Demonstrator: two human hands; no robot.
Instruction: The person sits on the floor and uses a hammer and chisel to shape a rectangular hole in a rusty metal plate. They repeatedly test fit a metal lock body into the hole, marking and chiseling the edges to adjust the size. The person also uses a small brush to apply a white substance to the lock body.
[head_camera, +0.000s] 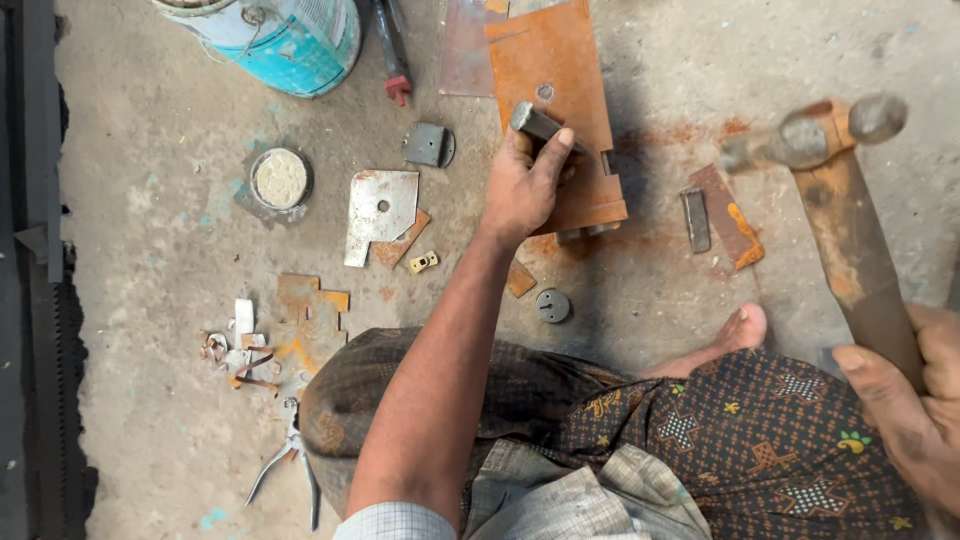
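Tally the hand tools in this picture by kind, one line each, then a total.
Hammer, raised in the right hand: 1
Punch, gripped by the left hand against the rusty plate: 1
Pliers on the floor: 1
Total: 3

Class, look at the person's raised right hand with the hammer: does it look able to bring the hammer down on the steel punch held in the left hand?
Probably yes. The right hand holds the hammer raised beside the steel punch, with only open air between them. The left hand grips the punch below its top, which leaves the striking end bare.
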